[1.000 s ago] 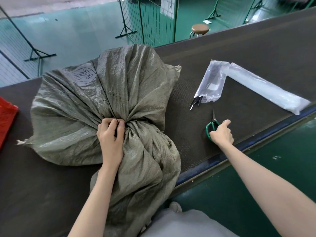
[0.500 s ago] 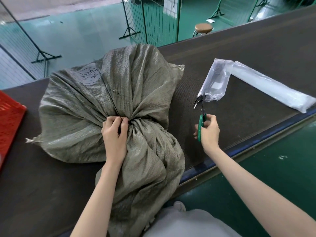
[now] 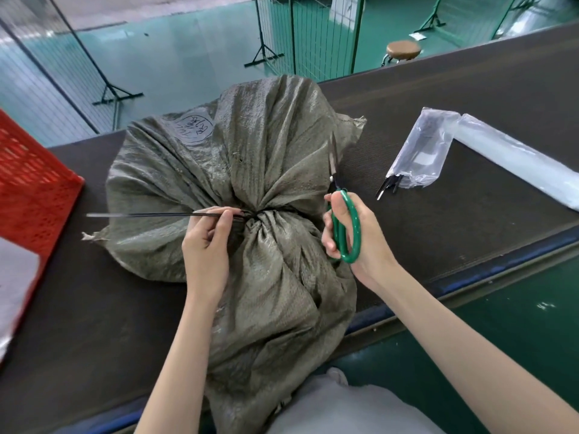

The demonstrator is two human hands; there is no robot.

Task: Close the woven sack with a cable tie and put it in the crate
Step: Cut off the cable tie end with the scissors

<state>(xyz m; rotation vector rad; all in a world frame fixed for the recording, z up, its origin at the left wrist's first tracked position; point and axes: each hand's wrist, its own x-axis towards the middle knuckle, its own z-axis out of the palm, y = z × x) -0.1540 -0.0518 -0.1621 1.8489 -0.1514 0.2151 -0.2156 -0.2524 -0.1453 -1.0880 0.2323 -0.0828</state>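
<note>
Woven sack (image 3: pixel 250 189) at frame centre on the surface (image 3: pixel 438 98), neck cinched by cable tie (image 3: pixel 141 215) — left hand (image 3: pixel 206 245) fingers pinch its tail; right hand (image 3: pixel 354 236) grips scissors (image 3: pixel 343 220), closed round the handles. Red crate (image 3: pixel 31 189) — left edge.

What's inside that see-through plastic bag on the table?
Black cable ties poke out of the clear plastic bag's open end. More dark strips and a white label show through it; how many ties is unclear.
</note>
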